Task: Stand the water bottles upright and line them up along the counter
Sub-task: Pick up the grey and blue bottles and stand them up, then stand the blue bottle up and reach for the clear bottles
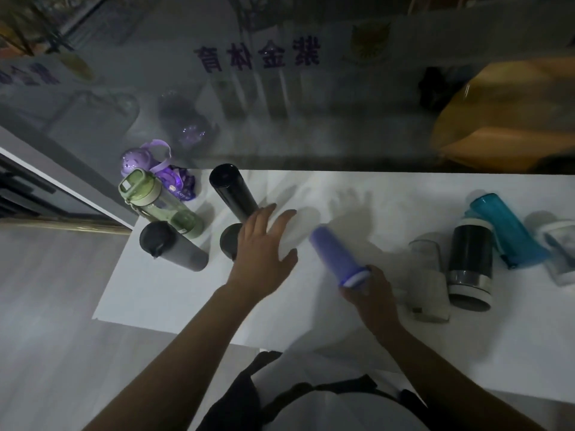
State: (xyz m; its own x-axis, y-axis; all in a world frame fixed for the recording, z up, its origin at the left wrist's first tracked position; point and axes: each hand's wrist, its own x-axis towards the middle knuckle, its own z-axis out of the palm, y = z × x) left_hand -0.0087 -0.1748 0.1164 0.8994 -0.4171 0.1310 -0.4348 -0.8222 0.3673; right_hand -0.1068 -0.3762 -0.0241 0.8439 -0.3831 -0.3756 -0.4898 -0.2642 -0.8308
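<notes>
On the white counter [174, 293], several bottles stand at the left: a purple one [137, 160], a green one [152, 200], a grey one [171, 248] and a tall black one [231, 189]. Another dark bottle [229, 241] is partly hidden behind my left hand [264, 244], which wraps around a white bottle [294, 233]. My right hand [370, 293] grips a purple bottle [334, 253] by its white-ringed end and holds it tilted above the counter. To the right lie a clear bottle [426, 269], a black steel-banded one [471, 262], a blue one [507, 233] and another clear one [558, 253].
A glass pane [280, 119] with reflections runs along the counter's far edge, with a yellow-brown shape [504, 113] behind it. The counter ends at the left near the grey bottle, with floor [56, 290] beyond. A dark strap [326, 387] hangs at my chest.
</notes>
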